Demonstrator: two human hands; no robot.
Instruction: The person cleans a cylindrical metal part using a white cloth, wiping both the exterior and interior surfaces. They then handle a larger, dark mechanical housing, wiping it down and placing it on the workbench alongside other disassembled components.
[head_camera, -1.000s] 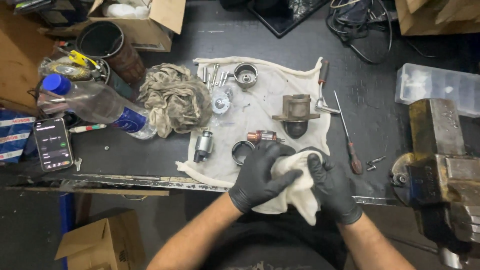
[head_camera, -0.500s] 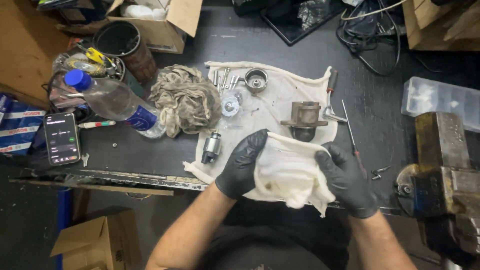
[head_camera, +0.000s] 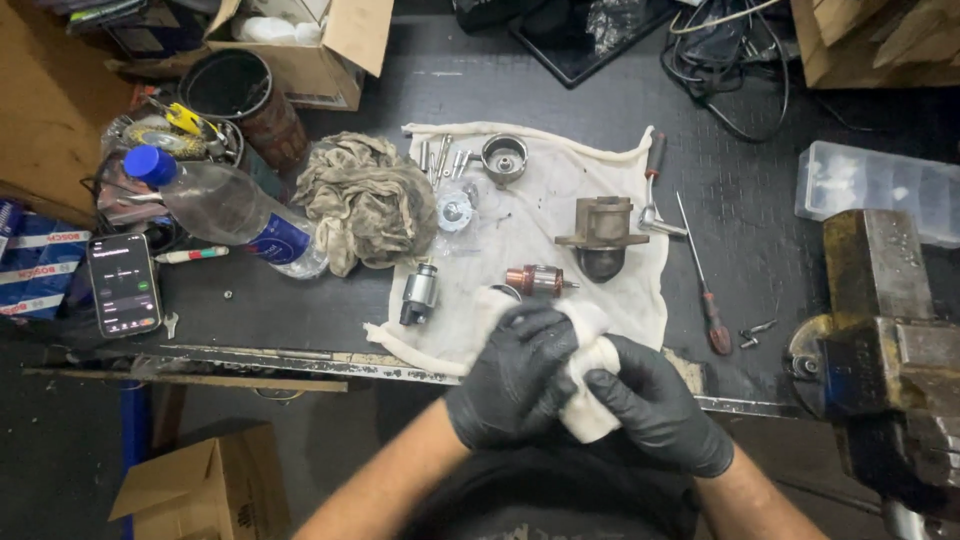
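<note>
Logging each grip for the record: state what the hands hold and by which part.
Both gloved hands, left hand and right hand, clasp a bunched white cloth between them, fingers wrapped around its folded end. Anything inside the cloth is hidden.

rag (head_camera: 368, 200) left of cloth (head_camera: 620, 290) | housing (head_camera: 602, 232) on cloth | vise (head_camera: 880, 330) right

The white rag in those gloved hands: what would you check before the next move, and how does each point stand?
1. Both hands, left hand and right hand, gripping the white rag: ok.
2. Gloves unbroken: cannot tell.
3. What is wrapped inside the rag: cannot tell.
4. Copper-wound rotor resting on the white cloth, clear of the bench edge: ok.
5. Screwdriver lying apart from the hands: ok.
</note>
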